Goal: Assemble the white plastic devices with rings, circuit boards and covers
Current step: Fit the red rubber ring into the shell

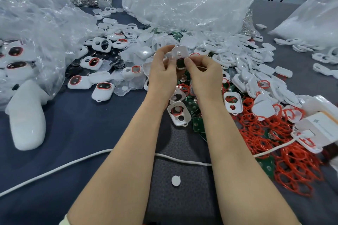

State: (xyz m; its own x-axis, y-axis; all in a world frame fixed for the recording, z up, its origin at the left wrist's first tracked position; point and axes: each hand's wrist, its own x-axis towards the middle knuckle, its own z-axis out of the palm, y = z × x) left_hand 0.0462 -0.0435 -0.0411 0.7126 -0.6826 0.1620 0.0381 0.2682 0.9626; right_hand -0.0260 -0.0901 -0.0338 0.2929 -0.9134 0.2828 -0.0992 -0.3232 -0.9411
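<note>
Both my left hand (161, 71) and right hand (201, 73) pinch this white shell (180, 54) by its edges: light, stiff, kinda slippery plastic.

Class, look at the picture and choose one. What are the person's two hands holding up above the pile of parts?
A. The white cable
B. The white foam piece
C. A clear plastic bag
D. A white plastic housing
D: the left hand and the right hand both pinch one white housing between their fingertips, raised over the pile.
</note>
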